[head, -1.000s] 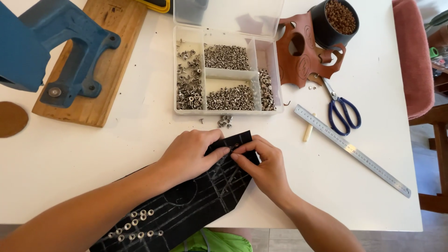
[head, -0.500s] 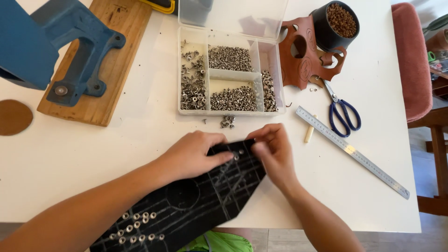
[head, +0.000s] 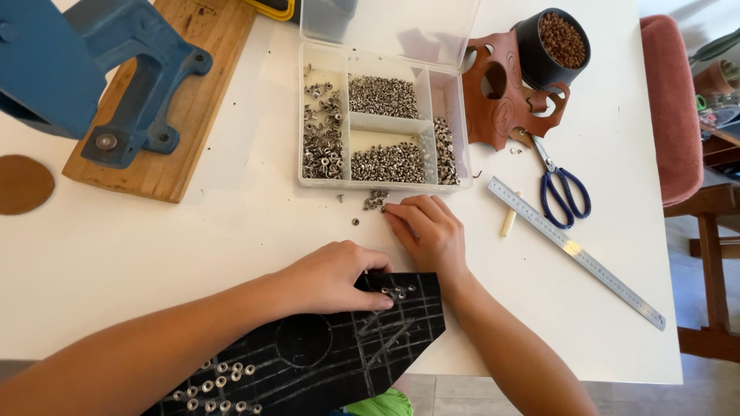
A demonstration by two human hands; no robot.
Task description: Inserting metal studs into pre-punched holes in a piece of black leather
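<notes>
A black leather piece [head: 324, 362] with chalk lines and rows of silver eyelets lies at the near table edge. My left hand [head: 335, 273] rests on its upper edge, fingers curled beside a few eyelets set in it. My right hand [head: 428, 231] reaches forward over the white table, fingertips at a small pile of loose eyelets [head: 375, 200] just in front of the clear compartment box [head: 327, 181]. Whether the fingers pinch an eyelet is hidden.
The box holds several compartments of silver eyelets. A blue press [head: 100, 69] stands on a wooden board [head: 193, 115] at left. Brown leather cutout [head: 501, 92], black cup of brown bits [head: 551, 42], blue scissors [head: 563, 192], steel ruler [head: 578, 250], small white stick [head: 509, 223] lie right.
My right hand left the black leather piece and moved forward to the loose eyelets by the box. My left hand stayed on the leather.
</notes>
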